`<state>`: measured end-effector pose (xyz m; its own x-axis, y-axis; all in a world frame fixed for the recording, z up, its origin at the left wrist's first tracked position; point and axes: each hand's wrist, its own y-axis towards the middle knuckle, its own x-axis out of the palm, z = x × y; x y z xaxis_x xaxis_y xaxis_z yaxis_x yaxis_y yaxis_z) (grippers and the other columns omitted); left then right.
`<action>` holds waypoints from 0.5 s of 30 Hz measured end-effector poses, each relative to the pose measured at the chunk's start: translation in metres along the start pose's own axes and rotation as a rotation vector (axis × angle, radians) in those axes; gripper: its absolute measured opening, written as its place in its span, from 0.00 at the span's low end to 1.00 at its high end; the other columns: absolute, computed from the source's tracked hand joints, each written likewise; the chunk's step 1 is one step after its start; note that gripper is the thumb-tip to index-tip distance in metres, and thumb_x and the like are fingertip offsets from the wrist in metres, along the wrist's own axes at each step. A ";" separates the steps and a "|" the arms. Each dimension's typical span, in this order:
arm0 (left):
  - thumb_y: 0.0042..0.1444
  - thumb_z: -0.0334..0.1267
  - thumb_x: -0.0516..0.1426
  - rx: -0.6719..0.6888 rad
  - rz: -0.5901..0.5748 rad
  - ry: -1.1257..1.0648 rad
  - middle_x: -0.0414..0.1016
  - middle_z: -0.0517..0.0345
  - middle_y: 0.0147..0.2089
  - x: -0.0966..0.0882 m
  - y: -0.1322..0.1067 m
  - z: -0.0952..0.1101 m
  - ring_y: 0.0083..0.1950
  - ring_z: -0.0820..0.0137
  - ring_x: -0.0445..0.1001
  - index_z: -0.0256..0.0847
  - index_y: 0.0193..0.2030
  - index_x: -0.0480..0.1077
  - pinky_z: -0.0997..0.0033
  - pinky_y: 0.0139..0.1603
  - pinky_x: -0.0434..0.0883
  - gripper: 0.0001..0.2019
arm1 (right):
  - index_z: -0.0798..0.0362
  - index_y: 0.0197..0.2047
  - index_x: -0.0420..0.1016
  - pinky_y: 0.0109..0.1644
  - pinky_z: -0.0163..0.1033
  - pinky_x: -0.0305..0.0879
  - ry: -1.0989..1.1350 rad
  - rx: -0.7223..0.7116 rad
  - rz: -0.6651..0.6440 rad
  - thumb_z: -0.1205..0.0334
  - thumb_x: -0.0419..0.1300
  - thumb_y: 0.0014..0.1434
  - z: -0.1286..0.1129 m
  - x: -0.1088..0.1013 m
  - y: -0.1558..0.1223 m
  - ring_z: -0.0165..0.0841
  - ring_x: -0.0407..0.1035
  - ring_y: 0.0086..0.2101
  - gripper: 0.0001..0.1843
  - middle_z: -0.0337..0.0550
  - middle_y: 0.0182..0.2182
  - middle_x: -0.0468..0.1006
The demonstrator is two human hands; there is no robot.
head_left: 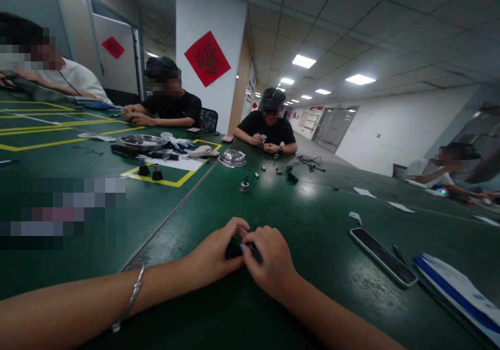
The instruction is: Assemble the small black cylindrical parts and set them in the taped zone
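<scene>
My left hand [216, 253] and my right hand [269, 261] meet low in the middle of the head view, resting on the green table [312, 220]. Both hands have their fingers curled together around a small black part [233, 248] held between them. Most of that part is hidden by my fingers. A silver bangle [130, 298] circles my left wrist. Farther out on the table stands a small metal fitting [245, 184], apart from both hands.
A phone [383, 256] lies flat to my right, beside a blue-and-white paper sheet [457, 287]. Small black parts [291, 175], a metal lid [232, 157], a steel bowl [142, 141] and two black cones [150, 172] sit farther off. Several other people work around the table.
</scene>
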<state>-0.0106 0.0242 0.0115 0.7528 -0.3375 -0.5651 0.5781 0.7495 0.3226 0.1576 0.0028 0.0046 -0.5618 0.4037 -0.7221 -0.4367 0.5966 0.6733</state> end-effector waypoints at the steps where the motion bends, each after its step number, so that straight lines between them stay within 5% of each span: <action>1: 0.50 0.31 0.56 -0.008 -0.004 -0.005 0.71 0.58 0.42 0.000 0.000 -0.001 0.45 0.67 0.72 0.43 0.48 0.55 0.65 0.46 0.67 0.19 | 0.54 0.34 0.69 0.36 0.39 0.52 0.003 0.000 -0.007 0.66 0.50 0.61 0.000 0.000 0.000 0.33 0.61 0.31 0.08 0.42 0.28 0.70; 15: 0.51 0.32 0.56 -0.016 -0.005 -0.063 0.70 0.57 0.45 0.000 0.002 -0.007 0.49 0.65 0.70 0.44 0.49 0.56 0.62 0.51 0.66 0.19 | 0.53 0.50 0.68 0.38 0.41 0.55 0.073 -0.016 -0.111 0.70 0.48 0.58 -0.003 -0.008 0.001 0.36 0.61 0.35 0.18 0.44 0.35 0.66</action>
<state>-0.0121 0.0294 0.0072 0.7685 -0.3760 -0.5178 0.5772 0.7566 0.3073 0.1593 -0.0017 0.0117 -0.5593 0.2839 -0.7788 -0.5094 0.6235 0.5931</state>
